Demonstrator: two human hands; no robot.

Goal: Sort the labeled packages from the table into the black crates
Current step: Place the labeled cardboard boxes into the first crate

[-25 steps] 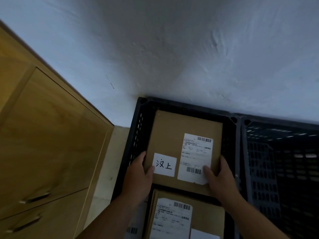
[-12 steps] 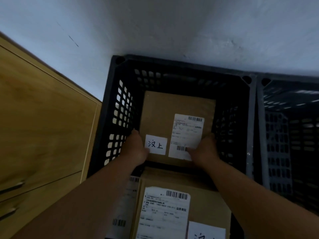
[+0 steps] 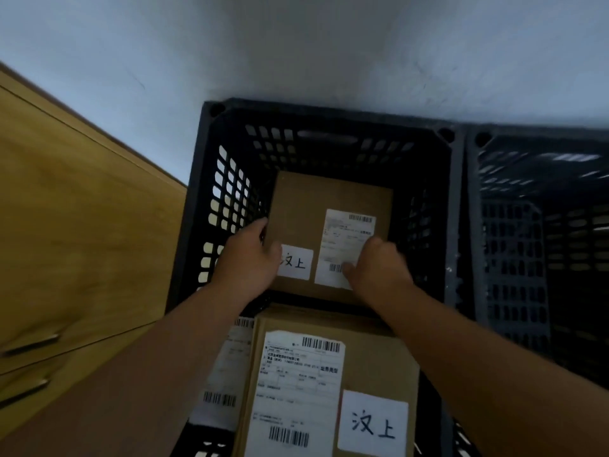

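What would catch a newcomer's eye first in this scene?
The left hand and right hand holding a brown package low inside the black crate at centre. Next, the nearer package at the bottom, with its big white handwritten label.

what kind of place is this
Likely a small indoor parcel-sorting corner: a cardboard package bearing a barcoded shipping label and a handwritten tag, black crates against a white wall, and a wooden cabinet alongside.
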